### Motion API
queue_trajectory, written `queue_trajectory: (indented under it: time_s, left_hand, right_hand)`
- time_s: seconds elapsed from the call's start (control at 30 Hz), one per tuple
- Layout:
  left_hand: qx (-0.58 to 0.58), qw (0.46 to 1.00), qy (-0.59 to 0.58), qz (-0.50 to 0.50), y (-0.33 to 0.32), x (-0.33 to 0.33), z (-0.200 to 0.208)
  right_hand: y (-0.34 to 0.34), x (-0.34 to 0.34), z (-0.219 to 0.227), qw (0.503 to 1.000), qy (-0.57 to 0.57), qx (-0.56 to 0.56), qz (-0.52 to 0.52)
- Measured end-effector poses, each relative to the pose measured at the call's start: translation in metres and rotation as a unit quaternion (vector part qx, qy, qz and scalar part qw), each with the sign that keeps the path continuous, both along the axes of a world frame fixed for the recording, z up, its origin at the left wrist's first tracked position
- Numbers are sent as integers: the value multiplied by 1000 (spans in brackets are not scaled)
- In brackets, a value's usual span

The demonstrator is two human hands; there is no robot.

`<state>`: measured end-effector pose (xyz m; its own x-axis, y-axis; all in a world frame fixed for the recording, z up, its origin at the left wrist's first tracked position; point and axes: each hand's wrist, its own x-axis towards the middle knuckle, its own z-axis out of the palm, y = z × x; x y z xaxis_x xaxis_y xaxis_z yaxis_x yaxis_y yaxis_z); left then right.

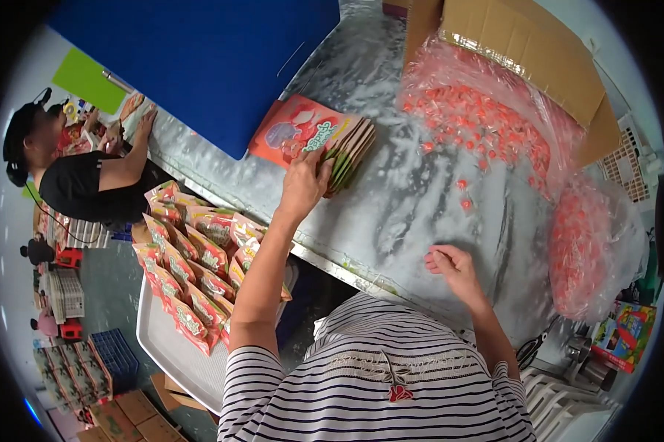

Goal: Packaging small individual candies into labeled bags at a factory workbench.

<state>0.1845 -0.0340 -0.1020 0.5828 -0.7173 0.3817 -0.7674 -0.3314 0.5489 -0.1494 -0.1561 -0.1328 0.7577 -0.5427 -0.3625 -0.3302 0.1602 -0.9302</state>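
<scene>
A fanned stack of flat red pouches (pixel 295 127) with green and brown ends lies on the metal table. My left hand (pixel 304 183) is at the stack's near edge, with fingers and thumb closed on the top pouch. To the right, my right hand (pixel 455 269) hovers over the table's near part, fingers curled and thumb against them. Whether something small is between them I cannot make out. Beyond it, small red wrapped balls (pixel 476 121) spill from a clear pink-tinted plastic bag (pixel 487 70). A few loose red balls (pixel 463 195) lie nearer to me.
An open cardboard box (pixel 523 51) stands behind the bag, with another filled bag (pixel 582 250) at right. A blue panel (pixel 192 66) covers the far left. Filled upright pouches (pixel 199 258) crowd a white tray (pixel 151 331) below the table edge. A co-worker (pixel 81 169) works at left.
</scene>
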Motion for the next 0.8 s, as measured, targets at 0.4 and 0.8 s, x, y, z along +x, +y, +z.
queue_trajectory:
  time_s: [0.4, 0.8]
  left_hand:
    - [-60, 940, 325, 87, 10, 5, 7]
    - [67, 967, -151, -193, 13, -199, 27]
  right_hand:
    - [-1, 27, 17, 999, -33, 25, 23]
    - [19, 43, 45, 981, -17, -183, -59]
